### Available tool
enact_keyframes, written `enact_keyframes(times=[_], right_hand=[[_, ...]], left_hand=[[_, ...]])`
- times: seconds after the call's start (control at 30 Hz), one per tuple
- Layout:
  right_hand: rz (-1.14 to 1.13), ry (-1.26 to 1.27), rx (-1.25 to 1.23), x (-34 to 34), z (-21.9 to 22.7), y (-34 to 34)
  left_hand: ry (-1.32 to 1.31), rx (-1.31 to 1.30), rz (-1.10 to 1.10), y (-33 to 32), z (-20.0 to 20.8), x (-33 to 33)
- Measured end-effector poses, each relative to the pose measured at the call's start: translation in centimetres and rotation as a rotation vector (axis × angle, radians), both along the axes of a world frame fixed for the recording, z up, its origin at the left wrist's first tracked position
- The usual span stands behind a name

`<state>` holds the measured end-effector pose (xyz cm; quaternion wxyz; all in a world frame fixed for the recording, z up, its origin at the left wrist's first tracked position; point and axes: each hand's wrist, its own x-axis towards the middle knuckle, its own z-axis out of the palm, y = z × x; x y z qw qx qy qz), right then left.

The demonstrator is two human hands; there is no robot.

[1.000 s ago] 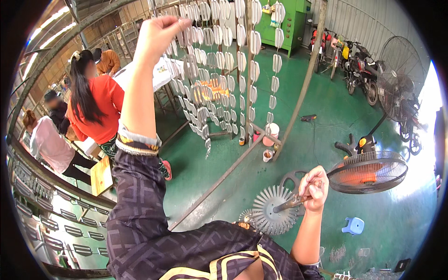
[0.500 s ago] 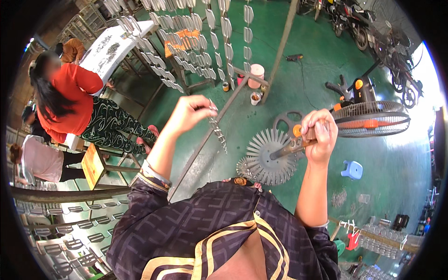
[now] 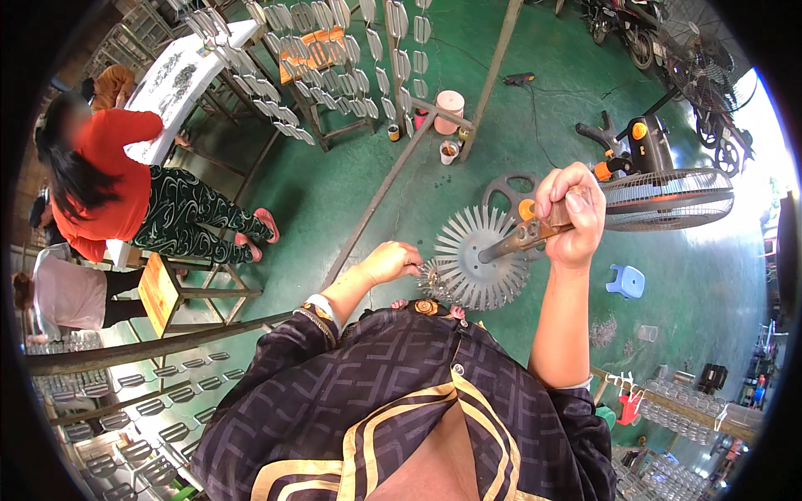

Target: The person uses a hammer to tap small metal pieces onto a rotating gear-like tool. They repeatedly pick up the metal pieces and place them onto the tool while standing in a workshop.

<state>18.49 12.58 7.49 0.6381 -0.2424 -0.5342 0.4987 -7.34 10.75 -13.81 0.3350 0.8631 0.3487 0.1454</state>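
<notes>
A round grey metal disc (image 3: 483,280) with many radial blades stands in front of me. My left hand (image 3: 391,262) reaches to its left edge, fingertips pressed together beside a cluster of small metal pieces (image 3: 431,282). Those fingertips hide whatever is between them. Wrapped round the brown end of a thick metal bar (image 3: 522,240) is my right hand (image 3: 573,215). The bar slants down toward the disc's middle. Behind it shows a grey wheel-like ring (image 3: 503,190) with an orange-yellow knob (image 3: 526,209).
A fan (image 3: 666,199) stands close beyond my right hand. Metal frame bars (image 3: 380,196) cross ahead, with hanging rows of metal loops (image 3: 326,50). A person in red (image 3: 109,167) stands left, near a wooden stool (image 3: 159,294). A blue stool (image 3: 625,281) is at right.
My left hand has come down and right, from holding up a dangling strand of small metal pieces to the disc's left edge. My right hand keeps its grip on the bar.
</notes>
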Motion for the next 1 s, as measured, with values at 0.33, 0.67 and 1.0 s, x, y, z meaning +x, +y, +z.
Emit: enact_keyframes(times=[0.33,0.67,1.0], right_hand=[[0.022,-0.014,0.03,0.2,-0.2,-0.3],[0.039,-0.018,0.036,0.6,-0.1,-0.6],[0.007,0.066,0.023,0.3,-0.6,-1.1]], left_hand=[[0.059,0.038,-0.058,-0.5,-1.2,1.5],[0.089,0.048,-0.053,-1.7,-2.0,2.8],[0.21,0.307,0.309,7.2,15.0,-4.2]])
